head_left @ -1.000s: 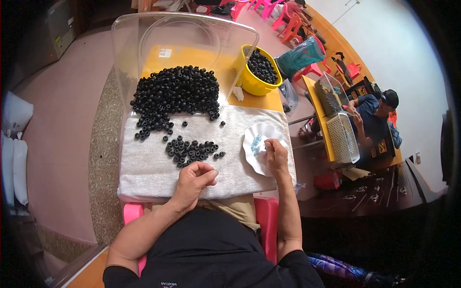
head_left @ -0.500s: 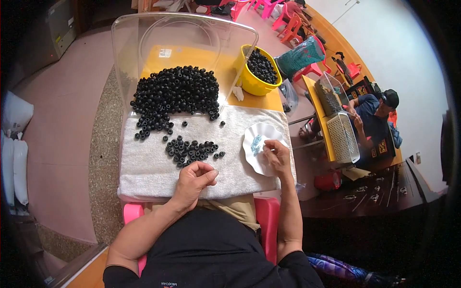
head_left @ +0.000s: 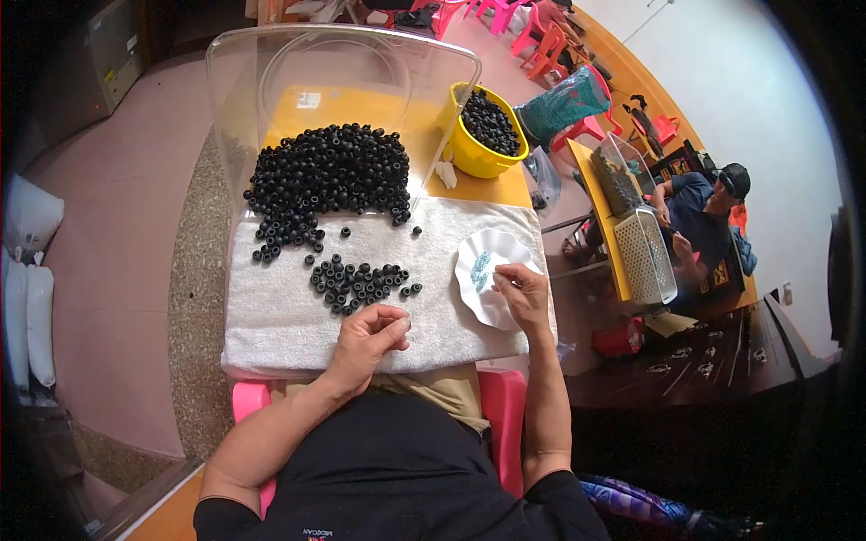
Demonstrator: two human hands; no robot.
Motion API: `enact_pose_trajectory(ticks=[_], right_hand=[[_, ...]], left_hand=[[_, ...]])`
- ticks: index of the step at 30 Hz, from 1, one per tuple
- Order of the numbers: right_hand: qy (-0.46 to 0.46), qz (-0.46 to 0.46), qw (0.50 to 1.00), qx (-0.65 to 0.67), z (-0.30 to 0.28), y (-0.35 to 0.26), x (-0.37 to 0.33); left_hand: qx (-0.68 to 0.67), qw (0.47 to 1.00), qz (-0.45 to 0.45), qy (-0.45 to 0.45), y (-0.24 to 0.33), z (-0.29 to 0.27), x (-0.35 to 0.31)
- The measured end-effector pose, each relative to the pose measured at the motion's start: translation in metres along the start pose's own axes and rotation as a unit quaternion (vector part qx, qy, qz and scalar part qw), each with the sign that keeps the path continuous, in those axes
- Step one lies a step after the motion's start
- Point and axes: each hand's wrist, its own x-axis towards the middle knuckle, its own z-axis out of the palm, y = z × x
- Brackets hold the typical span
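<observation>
In the head view, the teal bits lie on the scalloped white plate, just left of the nearer right hand, their patch stretching lengthwise away from the person. Loose black beads lie just beyond the left hand. Both hands are narrow at the fingertips; whether they grip anything, I cannot tell. A white towel covers part of the yellow counter; a co-worker sits off to the right.

White lettering, upside down, on black shirt; 1 white label at clear bin, print illegible.
</observation>
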Motion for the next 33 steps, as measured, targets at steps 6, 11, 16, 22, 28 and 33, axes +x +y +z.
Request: enact_pose_trajectory(ticks=[6, 11, 16, 22, 28, 33], right_hand=[[-0.014, -0.034, 0.999, -0.013, 0.012, -0.001, -0.014], [-0.110, -0.054, 0.991, 0.056, 0.033, -0.048, -0.045], [-0.167, -0.094, 0.979, 0.077, 0.060, -0.069, -0.062], [-0.153, -0.237, 0.959, -0.027, 0.072, -0.081, -0.063], [-0.155, -0.292, 0.941, -0.078, 0.075, -0.087, -0.062], [-0.179, -0.177, 0.968, 0.020, 0.077, -0.084, -0.066]], left_hand=[[-0.006, 1.000, -0.001, -0.001, -0.003, -0.002, 0.001], [-0.013, 1.000, -0.015, -0.024, -0.002, 0.001, 0.000], [-0.017, 0.999, -0.015, -0.040, -0.001, 0.000, 0.002], [0.099, 0.992, 0.007, -0.076, 0.002, 0.000, 0.000], [0.157, 0.984, 0.030, -0.084, 0.006, -0.002, 0.000], [0.154, 0.985, 0.046, -0.064, 0.002, -0.003, 0.001]])
